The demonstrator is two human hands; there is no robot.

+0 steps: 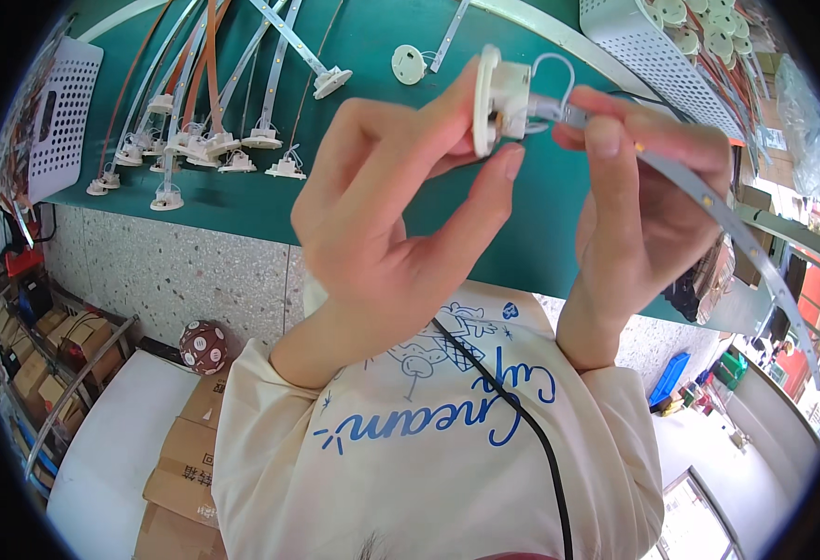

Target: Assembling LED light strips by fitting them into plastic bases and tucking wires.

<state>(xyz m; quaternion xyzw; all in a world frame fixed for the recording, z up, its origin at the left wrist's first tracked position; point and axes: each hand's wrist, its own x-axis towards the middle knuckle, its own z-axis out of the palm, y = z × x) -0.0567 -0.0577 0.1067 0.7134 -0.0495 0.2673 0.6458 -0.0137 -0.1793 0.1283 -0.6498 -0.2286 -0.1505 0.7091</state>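
Above the green table, my left hand (382, 205) grips a round white plastic cap (487, 98) by its edge, with the disc turned on its side. A boxy white part with small wires stands out from the cap's inner face. My right hand (648, 187) pinches the end of an LED strip (708, 201) between thumb and fingers, close to the cap. Thin pale wires (555, 63) loop between the cap and the strip's end. From the right hand, the strip's tail curves down to the right. My left fingertips behind the cap are hidden.
Several white caps with LED strips (186, 140) lie at the table's left. Another cap (409, 64) lies beyond my hands. White perforated baskets stand at left (66, 121) and right (657, 56), the right one holding caps and strips. Cardboard (181, 476) is at lower left.
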